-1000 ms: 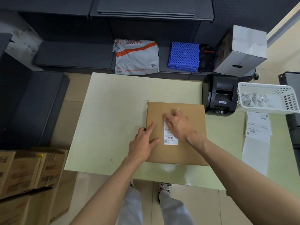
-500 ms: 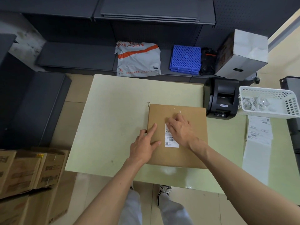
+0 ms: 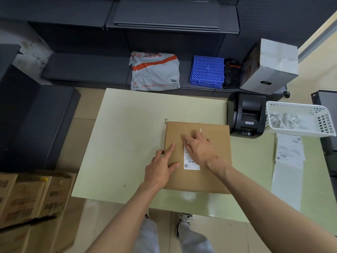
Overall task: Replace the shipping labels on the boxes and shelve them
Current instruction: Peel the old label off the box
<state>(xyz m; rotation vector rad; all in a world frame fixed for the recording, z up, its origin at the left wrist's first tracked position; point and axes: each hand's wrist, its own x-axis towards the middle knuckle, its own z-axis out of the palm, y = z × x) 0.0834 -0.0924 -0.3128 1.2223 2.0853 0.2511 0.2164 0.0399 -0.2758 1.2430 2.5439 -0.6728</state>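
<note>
The cardboard box (image 3: 197, 178) lies flat on the pale green table (image 3: 127, 143), near the table's middle. A white shipping label (image 3: 190, 162) sits on the box top, its barcode end toward the person.

The right hand (image 3: 200, 148) lies palm-down on the upper part of the label. Its fingers (image 3: 189, 140) are extended and spread, released rather than clenched, and their tips press the cardboard just beyond the label's far edge. The printed lower part of the label shows below the heel of this hand.

The left hand (image 3: 160, 170) rests on the box's left edge, just beside the label and apart from it. Its index finger (image 3: 170, 149) points straight ahead along the box top. The thumb lies flat on the cardboard, its tip close to the label's lower left corner. The other fingers curl over the box's left edge. They grasp nothing visible.

Beyond the right fingertips and to their right, a black label printer (image 3: 247, 115) stands touching the box's far right corner. Further right is a white basket (image 3: 324, 123) holding crumpled paper scraps. A strip of printed labels (image 3: 290, 152) lies on the table in front of the basket.

Well beyond the fingertips, a dark shelf (image 3: 82, 70) holds a grey mailer bag (image 3: 155, 72), a blue plastic grid (image 3: 207, 71) and a white carton (image 3: 269, 66). Left of the left hand, stacked cardboard boxes (image 3: 27, 196) sit on the floor.
</note>
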